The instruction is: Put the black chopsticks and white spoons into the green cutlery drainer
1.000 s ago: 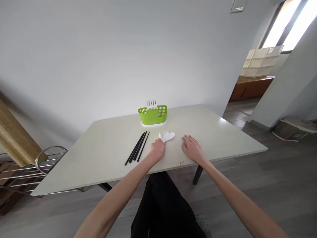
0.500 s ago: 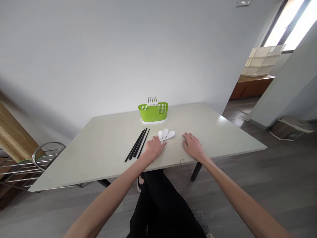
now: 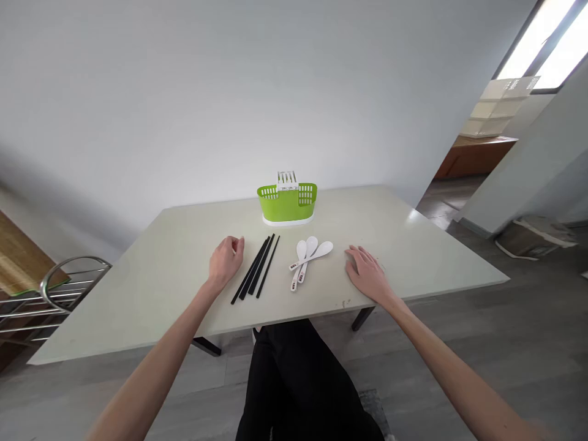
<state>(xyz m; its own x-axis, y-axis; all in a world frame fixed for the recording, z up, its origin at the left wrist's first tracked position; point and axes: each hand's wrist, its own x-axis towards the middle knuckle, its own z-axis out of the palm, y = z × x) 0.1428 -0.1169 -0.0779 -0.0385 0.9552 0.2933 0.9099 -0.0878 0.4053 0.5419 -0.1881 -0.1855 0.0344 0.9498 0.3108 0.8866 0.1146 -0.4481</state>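
A pale surface [image 3: 169, 257] runs up to a plain wall [image 3: 206, 92], a few dark specks near its front edge, and grey floor [image 3: 459, 349] spreads out below. Over on the left, a metal rack [image 3: 76, 295]; away to the right, a bright window [image 3: 551, 43], stacked translucent boxes [image 3: 493, 110] on a wooden cabinet [image 3: 473, 159], and a bin [image 3: 533, 239] down low. Toward the back of the surface stands a green basket [image 3: 287, 209], upright on its white base, and just in front of it, three white spoons [image 3: 312, 245]! They lie between the hands, nearer the right grip [image 3: 366, 274], which rests palm down, fingers stretched and slightly apart. Out left, the left grip [image 3: 225, 260] is loosely curled; whether thumb and fingers meet, I can't tell. Just beside it, on the spoons' side, lie black chopsticks [image 3: 255, 269], mostly bunched, one set apart, their long axes running away from the person and leaning right. The spoons cross at the handles: two point their bowls at the basket, tipping slightly right, while the rightmost spoon [image 3: 324, 248] cuts across them, long axis nearly sideways, bowl toward the right grip.
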